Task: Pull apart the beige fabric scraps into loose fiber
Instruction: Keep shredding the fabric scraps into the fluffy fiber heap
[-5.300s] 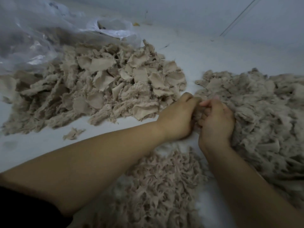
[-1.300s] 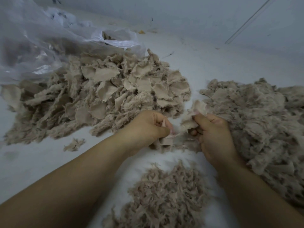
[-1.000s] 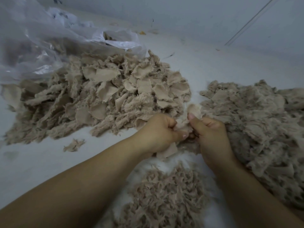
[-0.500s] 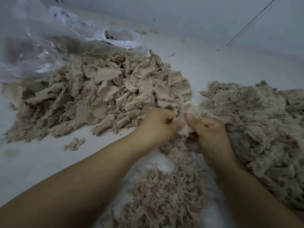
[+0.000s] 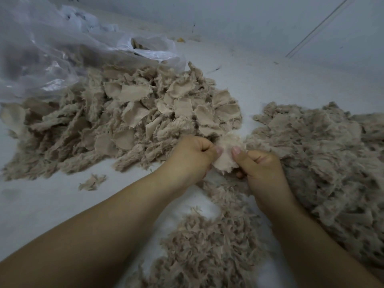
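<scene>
I pinch one beige scrap (image 5: 225, 154) between both hands, over the middle of the white surface (image 5: 41, 204).

My left hand (image 5: 191, 159) and right hand (image 5: 260, 165) each clench an edge of it, thumbs on top. The heap of uncut scraps (image 5: 128, 121) lies toward the far left, under a clear plastic bag (image 5: 52, 48). Pulled fiber (image 5: 324, 163) spreads along the right edge, with a smaller fiber mound (image 5: 207, 246) near the front edge between my forearms.

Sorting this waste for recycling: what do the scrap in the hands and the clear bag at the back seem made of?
Scrap: looks like beige woven or pile fabric, matte, with frayed fuzzy edges; fibre type unclear. Both hands pinch it.
Bag: looks like thin translucent plastic film, glossy, crinkled with bright highlights.
</scene>
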Demonstrator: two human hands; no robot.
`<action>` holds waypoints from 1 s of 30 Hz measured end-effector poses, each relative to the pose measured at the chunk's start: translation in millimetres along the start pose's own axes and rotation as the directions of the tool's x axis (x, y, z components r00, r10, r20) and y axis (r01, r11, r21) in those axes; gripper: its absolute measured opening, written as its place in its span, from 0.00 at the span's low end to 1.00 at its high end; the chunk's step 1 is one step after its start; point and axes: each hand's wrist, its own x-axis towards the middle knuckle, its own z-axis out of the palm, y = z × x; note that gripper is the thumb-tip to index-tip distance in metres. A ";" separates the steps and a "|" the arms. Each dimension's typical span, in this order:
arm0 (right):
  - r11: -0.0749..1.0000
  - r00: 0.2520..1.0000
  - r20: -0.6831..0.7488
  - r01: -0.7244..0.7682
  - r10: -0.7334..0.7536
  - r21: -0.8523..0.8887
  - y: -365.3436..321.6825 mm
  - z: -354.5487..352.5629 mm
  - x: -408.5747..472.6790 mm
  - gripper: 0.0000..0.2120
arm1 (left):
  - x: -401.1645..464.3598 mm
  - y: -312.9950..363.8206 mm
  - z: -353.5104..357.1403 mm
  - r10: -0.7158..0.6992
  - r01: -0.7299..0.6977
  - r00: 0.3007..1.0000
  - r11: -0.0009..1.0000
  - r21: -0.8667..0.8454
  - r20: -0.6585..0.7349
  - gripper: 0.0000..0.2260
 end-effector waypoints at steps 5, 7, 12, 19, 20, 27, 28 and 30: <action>1.000 0.999 -0.028 0.018 -0.017 0.018 2.5 -2.4 2.7 0.27 | 0.4 0.7 -7.3 0.013 -0.017 0.999 0.995 -0.097 -0.042 0.14; 0.999 0.999 0.012 0.031 -0.032 0.036 2.3 -1.9 2.5 0.25 | 0.5 3.7 -5.9 0.035 -0.033 0.999 0.999 -0.043 0.039 0.13; 0.992 0.997 0.067 -0.033 0.025 0.122 -1.9 -2.3 -0.6 0.26 | 0.6 4.2 -0.1 0.079 -0.080 0.989 0.997 0.000 0.125 0.14; 0.990 0.996 -0.051 -0.072 0.078 0.124 -3.7 1.1 1.0 0.25 | 4.3 5.6 -10.4 0.090 -0.094 0.996 0.969 -0.230 -0.025 0.12; 0.986 0.994 -0.056 -0.080 0.089 0.148 -3.9 -0.2 1.6 0.24 | 6.2 5.5 -13.3 0.113 -0.137 0.989 0.945 -0.297 -0.097 0.10; 0.995 0.997 -0.020 -0.071 0.073 0.072 -3.0 1.5 0.5 0.22 | 5.9 -5.7 -17.0 0.099 -0.125 0.985 0.975 -0.186 -0.144 0.07; 0.994 0.997 -0.027 -0.071 0.074 0.079 -3.1 1.4 0.5 0.21 | 3.7 -9.4 -16.1 0.104 -0.103 0.994 0.995 0.008 -0.030 0.07; 0.995 0.997 -0.032 -0.071 0.073 0.075 -3.6 0.4 1.0 0.21 | -0.1 -11.6 -14.0 0.071 -0.171 0.960 0.915 0.365 0.271 0.09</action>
